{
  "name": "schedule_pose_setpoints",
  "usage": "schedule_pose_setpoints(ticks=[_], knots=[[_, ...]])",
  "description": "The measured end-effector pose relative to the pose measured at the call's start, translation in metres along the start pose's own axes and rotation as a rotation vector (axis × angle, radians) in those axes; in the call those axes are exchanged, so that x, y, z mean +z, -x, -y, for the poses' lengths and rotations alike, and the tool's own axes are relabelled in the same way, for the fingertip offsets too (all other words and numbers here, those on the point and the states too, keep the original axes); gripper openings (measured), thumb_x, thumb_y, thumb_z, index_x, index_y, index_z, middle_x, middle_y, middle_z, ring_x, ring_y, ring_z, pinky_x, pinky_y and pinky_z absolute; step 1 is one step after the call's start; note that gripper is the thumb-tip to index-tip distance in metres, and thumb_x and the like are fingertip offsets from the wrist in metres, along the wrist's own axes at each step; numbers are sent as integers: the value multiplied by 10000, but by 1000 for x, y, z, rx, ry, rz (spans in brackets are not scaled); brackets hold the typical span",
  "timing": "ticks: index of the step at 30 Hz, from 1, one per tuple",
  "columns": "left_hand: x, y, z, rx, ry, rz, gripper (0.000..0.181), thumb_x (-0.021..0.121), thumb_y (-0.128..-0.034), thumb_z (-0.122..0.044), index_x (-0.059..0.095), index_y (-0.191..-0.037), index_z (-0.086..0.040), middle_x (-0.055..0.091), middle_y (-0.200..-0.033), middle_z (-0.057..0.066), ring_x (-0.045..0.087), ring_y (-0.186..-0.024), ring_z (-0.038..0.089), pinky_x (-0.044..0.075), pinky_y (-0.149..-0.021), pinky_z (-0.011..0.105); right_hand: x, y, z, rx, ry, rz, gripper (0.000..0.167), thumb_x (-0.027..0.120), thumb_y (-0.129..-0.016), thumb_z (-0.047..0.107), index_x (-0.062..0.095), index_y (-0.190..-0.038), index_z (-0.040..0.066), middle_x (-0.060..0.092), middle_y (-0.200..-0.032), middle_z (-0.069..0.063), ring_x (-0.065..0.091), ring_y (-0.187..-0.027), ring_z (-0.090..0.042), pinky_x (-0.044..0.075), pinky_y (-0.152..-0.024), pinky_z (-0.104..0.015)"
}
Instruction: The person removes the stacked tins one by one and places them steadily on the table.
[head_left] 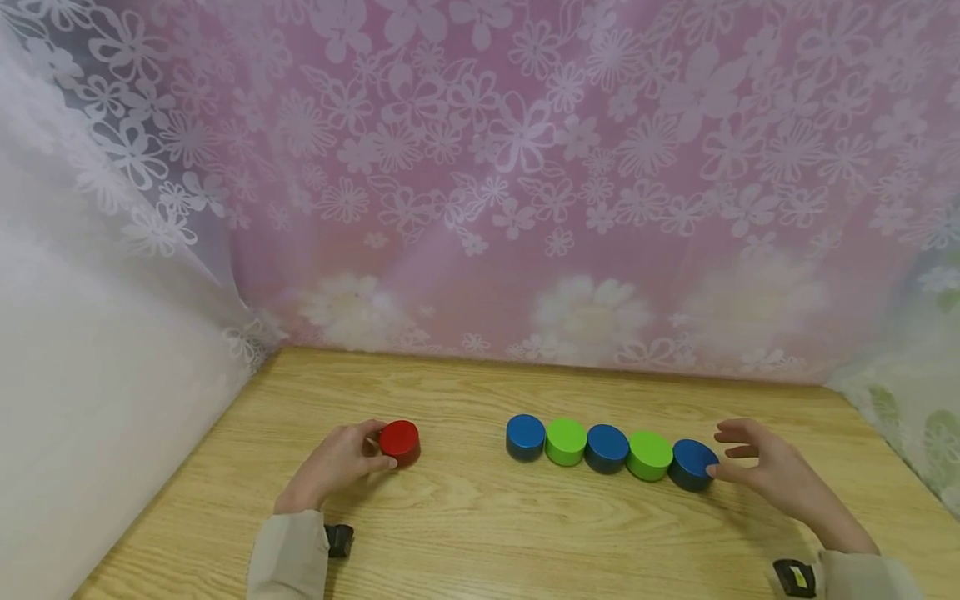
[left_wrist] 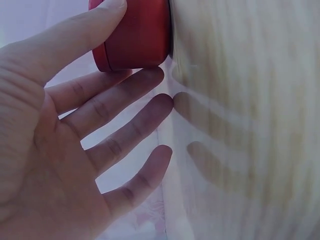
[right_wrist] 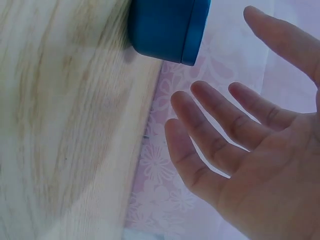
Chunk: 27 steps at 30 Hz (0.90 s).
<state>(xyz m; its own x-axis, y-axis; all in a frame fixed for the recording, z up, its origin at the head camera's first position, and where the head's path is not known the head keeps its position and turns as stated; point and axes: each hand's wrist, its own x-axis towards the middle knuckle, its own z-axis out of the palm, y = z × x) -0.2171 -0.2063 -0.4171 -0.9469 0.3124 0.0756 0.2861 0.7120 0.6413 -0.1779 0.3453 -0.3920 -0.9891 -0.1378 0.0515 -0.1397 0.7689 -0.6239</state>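
Observation:
My left hand (head_left: 341, 460) pinches a small red round tin (head_left: 400, 442) that stands on the left part of the table. In the left wrist view the thumb lies against the red tin (left_wrist: 137, 37), with fingertips at its other side and the remaining fingers spread. Further right, a row of blue and green tins runs side by side, slanting slightly nearer at its right end. Beside the rightmost blue tin (head_left: 693, 464) is my right hand (head_left: 772, 471), fingers apart and relaxed. The right wrist view shows a gap between that hand (right_wrist: 250, 150) and the blue tin (right_wrist: 165, 30).
The row also holds a left blue tin (head_left: 525, 437), a green tin (head_left: 566, 442), a middle blue tin (head_left: 606, 448) and another green tin (head_left: 649, 455). A flowered pink curtain (head_left: 480, 183) hangs behind the wooden table (head_left: 465, 533); a white sheet (head_left: 97, 333) hangs at left.

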Motion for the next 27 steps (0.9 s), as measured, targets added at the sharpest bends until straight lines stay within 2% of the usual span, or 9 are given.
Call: schedule_pose_setpoints(ticks=[6, 13, 21, 27], knots=[[0, -4, -3, 37, 3, 19, 476, 840, -843, -133, 655, -1241, 52, 740, -1044, 97, 715, -890, 230, 573, -802, 424, -2, 0, 0, -4, 4, -11, 687, 751, -933, 153, 378, -1409, -172, 504, -1312, -391, 580, -1096, -532, 567, -758, -518], [5, -9, -11, 21, 3, 27, 472, 837, -844, -123, 659, -1244, 52, 742, -1018, 71, 707, -884, 216, 565, -819, 426, -3, 2, 2, -17, 10, -29, 676, 755, -930, 141, 388, -1403, -174, 521, -1294, -386, 591, -1086, -527, 571, -759, -506], [20, -23, -24, 37, 65, 63, 446, 822, -854, -92, 657, -1244, 47, 727, -997, 42, 672, -857, 184, 555, -749, 349, -4, 3, 3, -20, 5, -41, 676, 759, -929, 141, 389, -1404, -165, 526, -1297, -380, 589, -1096, -524, 580, -748, -462], [30, -32, -33, 59, 72, 72, 448, 823, -857, -106, 660, -1250, 34, 729, -999, 36, 671, -864, 173, 546, -763, 347, -4, 2, 7, -13, 8, -46, 687, 761, -930, 151, 385, -1409, -167, 522, -1302, -382, 586, -1100, -526, 575, -763, -497]])
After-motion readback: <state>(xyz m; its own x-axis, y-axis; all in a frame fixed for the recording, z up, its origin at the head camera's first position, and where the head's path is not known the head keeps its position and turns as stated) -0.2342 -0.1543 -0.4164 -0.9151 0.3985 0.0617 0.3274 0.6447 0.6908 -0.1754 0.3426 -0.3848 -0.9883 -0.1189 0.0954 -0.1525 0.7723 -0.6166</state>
